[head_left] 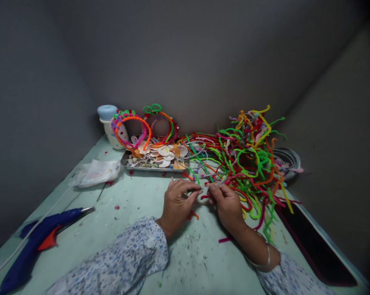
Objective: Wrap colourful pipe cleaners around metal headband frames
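We see two bare hands close together over the pale green table point(191, 262). The left hand point(177, 203) has its thumb and pointer finger pinched nearly shut on a thin wire point(204, 188). The right hand point(229, 205) pinches the same wire just beside it, with its other fingers curled in. We see a shiny bangle point(268, 256) on the right wrist. The wire is in front of the metal tray point(155, 169), a bit to its right.

In the tray we see shells point(164, 151) and little stones point(141, 162). An orange hair band point(132, 119) and a red and green hair band point(171, 131) stand up by it, and a white bottle point(108, 127) with a blue lid point(107, 111) is on the left. A big messy pile of fuzzy sticks point(252, 159) lies behind and beside the right hand, near a wire coil point(292, 157). We see a plastic bag point(100, 173) and a blue glue gun point(34, 237) on the left, and a flat black thing point(320, 250) on the right
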A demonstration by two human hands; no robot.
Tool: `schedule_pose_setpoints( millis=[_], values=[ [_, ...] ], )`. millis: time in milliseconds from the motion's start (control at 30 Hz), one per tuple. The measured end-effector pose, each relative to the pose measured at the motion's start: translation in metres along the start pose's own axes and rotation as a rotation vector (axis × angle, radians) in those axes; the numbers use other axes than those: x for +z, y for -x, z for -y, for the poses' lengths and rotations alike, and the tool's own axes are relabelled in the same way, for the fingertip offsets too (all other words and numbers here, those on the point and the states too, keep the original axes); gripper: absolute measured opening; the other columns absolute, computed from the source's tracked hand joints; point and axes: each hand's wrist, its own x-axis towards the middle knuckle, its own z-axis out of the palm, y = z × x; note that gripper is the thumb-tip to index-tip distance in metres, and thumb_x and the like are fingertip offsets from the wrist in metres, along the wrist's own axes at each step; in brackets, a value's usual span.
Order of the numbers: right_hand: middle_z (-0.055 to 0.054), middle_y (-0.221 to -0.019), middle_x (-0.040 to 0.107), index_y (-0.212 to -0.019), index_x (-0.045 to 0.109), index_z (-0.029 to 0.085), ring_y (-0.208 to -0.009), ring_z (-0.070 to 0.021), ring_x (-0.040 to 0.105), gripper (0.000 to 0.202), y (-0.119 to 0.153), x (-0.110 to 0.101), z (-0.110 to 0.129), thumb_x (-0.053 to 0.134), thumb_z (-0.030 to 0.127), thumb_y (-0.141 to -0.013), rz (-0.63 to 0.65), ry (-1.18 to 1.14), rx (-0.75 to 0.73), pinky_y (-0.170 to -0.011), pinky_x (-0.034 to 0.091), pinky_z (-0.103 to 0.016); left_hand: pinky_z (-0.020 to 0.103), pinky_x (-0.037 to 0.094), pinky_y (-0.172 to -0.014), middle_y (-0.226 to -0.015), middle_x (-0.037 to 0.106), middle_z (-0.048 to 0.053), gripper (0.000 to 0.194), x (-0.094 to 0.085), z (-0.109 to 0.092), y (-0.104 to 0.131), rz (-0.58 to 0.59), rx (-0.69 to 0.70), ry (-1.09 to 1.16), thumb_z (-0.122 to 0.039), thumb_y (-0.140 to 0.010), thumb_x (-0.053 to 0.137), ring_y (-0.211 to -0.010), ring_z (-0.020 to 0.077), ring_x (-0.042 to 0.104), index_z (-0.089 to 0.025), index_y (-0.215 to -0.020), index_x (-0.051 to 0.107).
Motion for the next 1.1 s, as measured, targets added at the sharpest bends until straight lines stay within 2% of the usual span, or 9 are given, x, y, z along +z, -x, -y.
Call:
schedule_pose_setpoints(
  millis=[267,900,1100],
  values=[
    [0.003,-0.053,0.054,-0.066,0.063,0.018,-0.05,-0.0123,0.047,0.035,-0.0004,0.0004,-0.0021,0.063,0.05,-0.082,0.006,-0.022,0.022,-0.05,0.039,-0.024,0.037,0.043,-0.09,-0.083,0.074,0.0,0.005,-0.0008,-0.0003,0.0005,0.001,-0.004,-0.021,-0.02,-0.078,0.073,-0.081,0.0169,0.066,-0.023,-0.082,0.072],
    [0.003,-0.051,0.054,-0.064,0.063,0.019,-0.049,-0.0129,0.047,0.036,0.0004,0.0015,0.0039,0.062,0.05,-0.081,0.002,0.005,0.014,-0.05,0.04,-0.025,0.037,0.044,-0.085,-0.081,0.073,0.001,0.005,-0.0007,-0.0034,0.0001,0.007,-0.067,-0.036,-0.022,-0.078,0.074,-0.079,0.0177,0.065,-0.021,-0.081,0.069],
    [0.003,-0.052,0.055,-0.065,0.063,0.018,-0.049,-0.0133,0.048,0.037,0.0001,0.0018,0.0031,0.063,0.052,-0.081,0.005,-0.005,0.016,-0.05,0.041,-0.025,0.035,0.046,-0.082,-0.081,0.073,0.001,0.005,0.0,-0.0028,-0.0008,-0.004,-0.042,-0.019,-0.021,-0.077,0.073,-0.079,0.0173,0.065,-0.021,-0.082,0.071]
  ],
)
